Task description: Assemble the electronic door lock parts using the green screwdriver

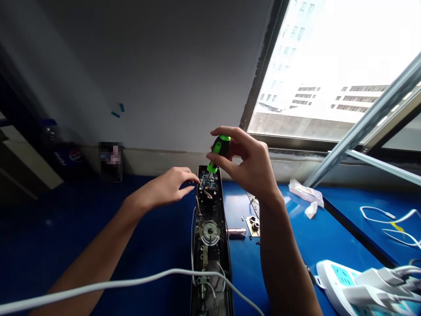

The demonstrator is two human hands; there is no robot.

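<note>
My right hand (248, 160) grips a green and black screwdriver (218, 152), its shaft pointing down at the circuit board (210, 181) in the far end of a long black open housing (225, 245). My left hand (167, 186) is at the housing's left edge, fingertips touching or close to the rim beside the board, thumb apart from the fingers. A round metal disc (210, 232) sits midway along the housing. Thin wires run over the parts near the board and lower down.
Right of the housing lie a dark cylinder (237, 233), a square metal plate (253, 226) and small screws. A white power strip (335, 281) with plugs stands at lower right. A white cable (138, 281) crosses the front. A bottle (67, 151) stands at back left.
</note>
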